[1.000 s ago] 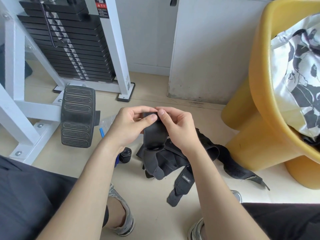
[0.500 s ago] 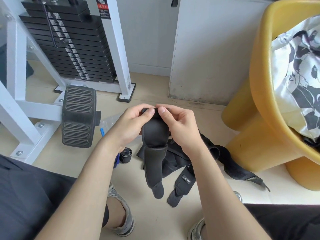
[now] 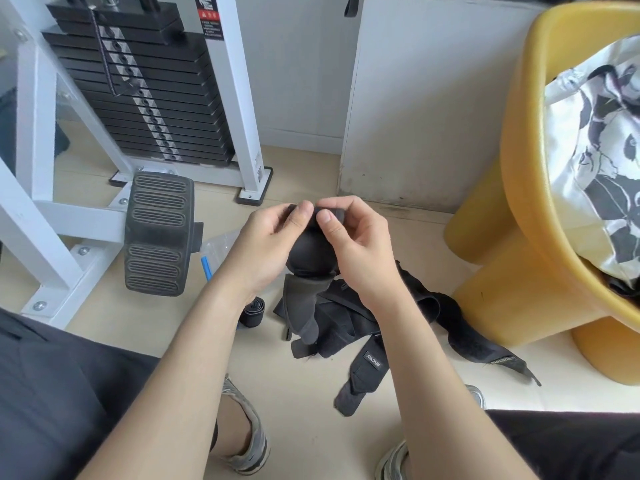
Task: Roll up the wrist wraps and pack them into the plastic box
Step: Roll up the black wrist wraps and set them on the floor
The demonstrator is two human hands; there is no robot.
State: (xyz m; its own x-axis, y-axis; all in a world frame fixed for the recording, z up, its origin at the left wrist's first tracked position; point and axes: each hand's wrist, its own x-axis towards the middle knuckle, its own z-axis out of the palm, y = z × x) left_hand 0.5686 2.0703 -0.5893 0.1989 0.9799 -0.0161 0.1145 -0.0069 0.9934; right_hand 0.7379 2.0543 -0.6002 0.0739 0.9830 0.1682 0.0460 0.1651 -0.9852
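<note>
Left hand [image 3: 273,240] and right hand [image 3: 356,247] pinch the top end of a black wrist wrap [image 3: 311,259] above the floor pile [image 3: 363,317]. It looks light, soft and floppy; best pinched at the rolled end, thumbs tight.

1. I am watching through one wide-angle camera, riding on the person's head.
2. It is facing forward and down toward the floor [image 3: 304,403].
3. It is sitting close over the left hand [image 3: 270,244] and right hand [image 3: 363,251], framing the wrist wrap [image 3: 311,261] centrally.
4. The weight machine [image 3: 138,98] and yellow chair [image 3: 512,244] are filling the edges.
</note>
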